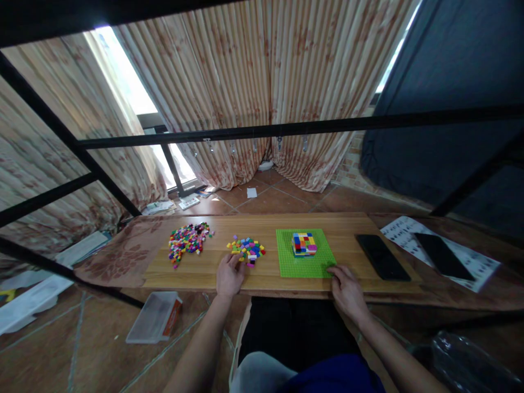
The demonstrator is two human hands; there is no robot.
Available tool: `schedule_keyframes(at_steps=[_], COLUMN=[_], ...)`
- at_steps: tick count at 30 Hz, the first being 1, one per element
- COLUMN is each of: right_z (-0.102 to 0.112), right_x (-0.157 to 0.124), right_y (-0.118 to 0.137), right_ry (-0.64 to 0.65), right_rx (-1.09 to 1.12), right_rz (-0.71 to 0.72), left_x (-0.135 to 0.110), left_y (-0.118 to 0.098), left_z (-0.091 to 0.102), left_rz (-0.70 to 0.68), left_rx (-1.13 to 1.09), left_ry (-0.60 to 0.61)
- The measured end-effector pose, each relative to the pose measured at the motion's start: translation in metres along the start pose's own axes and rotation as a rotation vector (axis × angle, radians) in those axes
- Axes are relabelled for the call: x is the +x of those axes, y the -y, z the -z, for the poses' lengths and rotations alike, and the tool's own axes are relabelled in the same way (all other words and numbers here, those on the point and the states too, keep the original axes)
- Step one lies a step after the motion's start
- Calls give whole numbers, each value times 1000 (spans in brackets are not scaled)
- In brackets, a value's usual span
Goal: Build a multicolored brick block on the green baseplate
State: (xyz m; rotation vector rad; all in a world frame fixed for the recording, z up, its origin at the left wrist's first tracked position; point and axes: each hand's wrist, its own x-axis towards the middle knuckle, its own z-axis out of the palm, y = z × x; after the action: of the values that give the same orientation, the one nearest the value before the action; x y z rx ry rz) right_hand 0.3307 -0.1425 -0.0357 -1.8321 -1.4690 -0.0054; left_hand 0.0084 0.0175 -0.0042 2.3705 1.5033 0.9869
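Observation:
My left hand [230,274] is at the near left edge of a small pile of mixed toy bricks [250,250]. Its fingers are apart, reaching over the closest bricks, and no brick shows in its grasp. A green baseplate [289,266] lies to the right of that pile. On the plate stands a low, blocky build of coloured bricks [304,244], with white, blue, red, yellow and pink pieces showing. At the plate's near right corner, my right hand [347,288] has its curled fingers and thumb closed on the edge.
A larger heap of small bricks [189,242] lies at the left of the wooden board [221,225]. To the right are a black phone-like slab [382,256], a second dark slab [444,255] and a printed sheet [403,228]. A clear plastic box [152,317] sits below, left. Black metal bars [245,132] cross ahead.

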Motion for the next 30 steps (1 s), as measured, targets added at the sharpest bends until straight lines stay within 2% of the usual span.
schedule_keyframes(at_steps=[7,21,30], right_z=[-2,-7,-5], right_x=[-5,-13,-14], right_y=[8,-6,-3], right_ry=[1,-25,-7], right_rx=[19,-23,0], right_rz=[-11,29,1], left_x=[-1,7,8], left_y=[3,-7,-13], left_z=[-2,-7,-16], left_rz=[5,111,86], left_rx=[-48,3,9], left_ry=[3,-8,-31])
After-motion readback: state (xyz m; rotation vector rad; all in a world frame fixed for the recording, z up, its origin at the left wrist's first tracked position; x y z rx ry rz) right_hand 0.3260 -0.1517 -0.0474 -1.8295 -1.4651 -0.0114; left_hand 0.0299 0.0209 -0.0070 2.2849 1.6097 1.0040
